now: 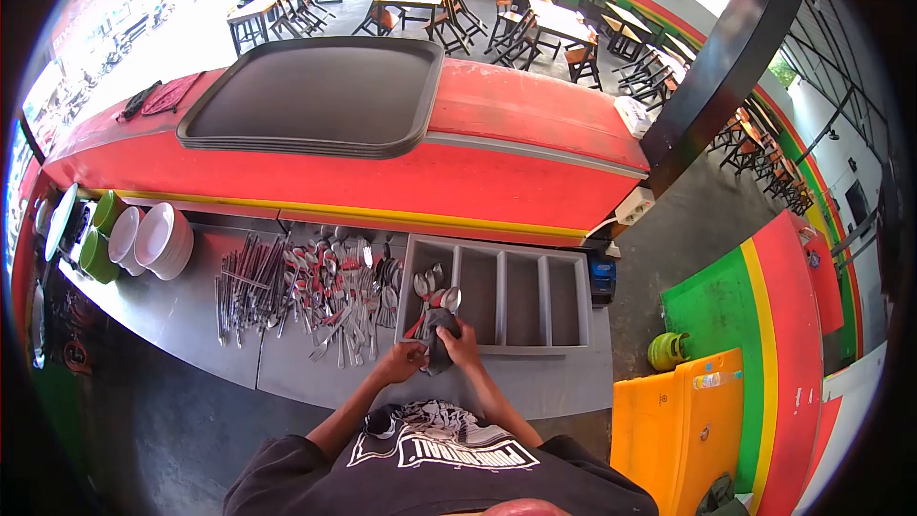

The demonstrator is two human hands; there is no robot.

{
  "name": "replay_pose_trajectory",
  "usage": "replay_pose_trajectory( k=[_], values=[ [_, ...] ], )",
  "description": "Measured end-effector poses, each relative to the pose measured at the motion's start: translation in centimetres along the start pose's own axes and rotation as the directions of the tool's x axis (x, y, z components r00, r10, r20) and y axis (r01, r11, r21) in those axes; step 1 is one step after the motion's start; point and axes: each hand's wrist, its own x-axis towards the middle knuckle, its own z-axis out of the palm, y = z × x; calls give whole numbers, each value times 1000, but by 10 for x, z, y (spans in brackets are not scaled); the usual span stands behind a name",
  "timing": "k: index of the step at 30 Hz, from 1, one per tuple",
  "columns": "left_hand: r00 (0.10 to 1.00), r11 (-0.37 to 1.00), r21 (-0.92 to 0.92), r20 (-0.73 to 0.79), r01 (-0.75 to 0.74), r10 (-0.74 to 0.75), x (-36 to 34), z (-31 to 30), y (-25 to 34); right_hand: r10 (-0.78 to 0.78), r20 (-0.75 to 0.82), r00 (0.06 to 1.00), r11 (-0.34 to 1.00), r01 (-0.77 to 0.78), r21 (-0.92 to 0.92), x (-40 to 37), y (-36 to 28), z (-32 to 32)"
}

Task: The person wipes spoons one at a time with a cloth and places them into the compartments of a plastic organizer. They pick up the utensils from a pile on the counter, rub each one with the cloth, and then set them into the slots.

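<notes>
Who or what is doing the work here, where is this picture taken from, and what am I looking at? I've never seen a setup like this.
There is no machine: a person works with two bare hands. The single picture comes from a camera on that person's head, looking forward and down, so their shirt shows at the bottom.

On the metal counter lie a spread of loose cutlery and, at the left, white bowls and green bowls. The gray divided tray has spoons at its leftmost compartment.

The right hand grips a dark cloth. The left hand is beside it; what it grips is too small to tell.
</notes>
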Motion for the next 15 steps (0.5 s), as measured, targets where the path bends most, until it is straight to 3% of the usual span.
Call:
replay_pose_trajectory(
  k=[6, 9, 15],
  values=[
    [999, 994, -111, 47, -8, 14, -4, -4, -1, 24, -23, 999, 995, -21, 93, -2, -6, 3],
    [996, 999, 5, 76, -38, 37, -4, -9, 1, 17, -38, 999, 992, -12, 129, -1, -6, 6],
    [981, 995, -37, 168, -93, 98, -7, -24, -5, 76, -100, 992, 984, -59, 166, -13, -9, 13]
  ],
)
